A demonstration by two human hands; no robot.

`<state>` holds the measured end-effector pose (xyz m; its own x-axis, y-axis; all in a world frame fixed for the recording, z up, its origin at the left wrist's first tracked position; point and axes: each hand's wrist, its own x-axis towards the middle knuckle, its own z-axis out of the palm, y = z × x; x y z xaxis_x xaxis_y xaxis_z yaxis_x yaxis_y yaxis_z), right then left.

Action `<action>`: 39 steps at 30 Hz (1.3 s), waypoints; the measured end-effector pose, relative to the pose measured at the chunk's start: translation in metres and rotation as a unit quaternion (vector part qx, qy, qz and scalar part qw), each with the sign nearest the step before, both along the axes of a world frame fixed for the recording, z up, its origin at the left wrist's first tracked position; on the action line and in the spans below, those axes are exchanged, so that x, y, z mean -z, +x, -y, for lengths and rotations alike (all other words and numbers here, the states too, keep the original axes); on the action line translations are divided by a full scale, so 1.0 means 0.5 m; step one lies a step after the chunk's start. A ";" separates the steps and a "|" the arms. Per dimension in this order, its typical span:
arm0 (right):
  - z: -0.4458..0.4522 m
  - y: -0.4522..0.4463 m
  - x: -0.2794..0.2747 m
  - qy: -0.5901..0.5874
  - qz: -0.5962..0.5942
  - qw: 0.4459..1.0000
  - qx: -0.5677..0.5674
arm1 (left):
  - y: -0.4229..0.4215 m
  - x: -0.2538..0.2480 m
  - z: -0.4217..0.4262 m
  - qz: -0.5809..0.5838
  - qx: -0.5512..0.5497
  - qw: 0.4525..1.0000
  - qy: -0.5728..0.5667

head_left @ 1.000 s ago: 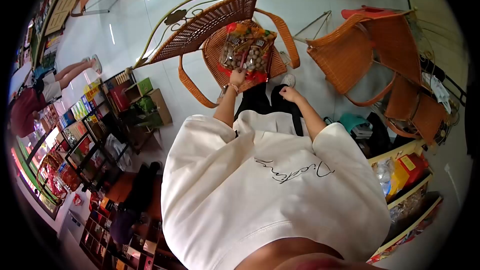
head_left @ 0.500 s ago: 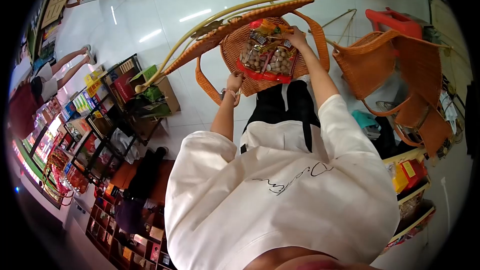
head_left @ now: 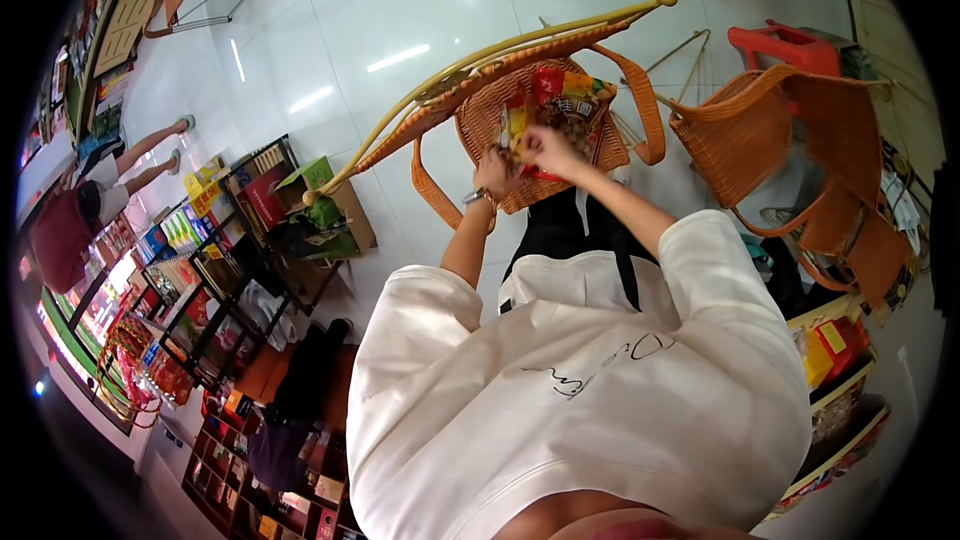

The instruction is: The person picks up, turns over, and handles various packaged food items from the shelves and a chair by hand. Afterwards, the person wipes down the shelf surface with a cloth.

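Observation:
A wicker chair (head_left: pixel 483 120) with a yellow metal back rail stands in front of me. On its seat lies a clear, red-edged bag (head_left: pixel 582 123) of round brown items, with a second bag partly hidden under my hands. My left hand (head_left: pixel 496 175) is at the lower left edge of the bags, its fingers curled; what they hold is too small to make out. Close beside it on the right, my right hand (head_left: pixel 549 152) is pinched over the lower part of the bags, its fingertips also hiding what is between them.
More wicker chairs (head_left: pixel 735 140) and a red stool (head_left: pixel 790 48) are at the right. Shelves of boxed goods (head_left: pixel 190 275) and an open carton (head_left: pixel 345 202) line the left. One person (head_left: pixel 62 240) is at the far left, another (head_left: pixel 280 450) at the lower left.
My right hand has come down from the bags' upper right corner to beside my left hand. My left hand has moved slightly right and down. The bags have shifted, and one now lies tilted.

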<state>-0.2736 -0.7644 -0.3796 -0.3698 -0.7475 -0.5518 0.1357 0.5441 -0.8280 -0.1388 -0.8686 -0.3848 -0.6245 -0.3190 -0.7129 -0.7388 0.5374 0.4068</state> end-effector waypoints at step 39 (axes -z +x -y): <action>-0.887 0.509 -0.777 -0.569 0.033 0.613 0.547 | -0.044 -0.500 -0.858 0.153 0.221 0.666 0.696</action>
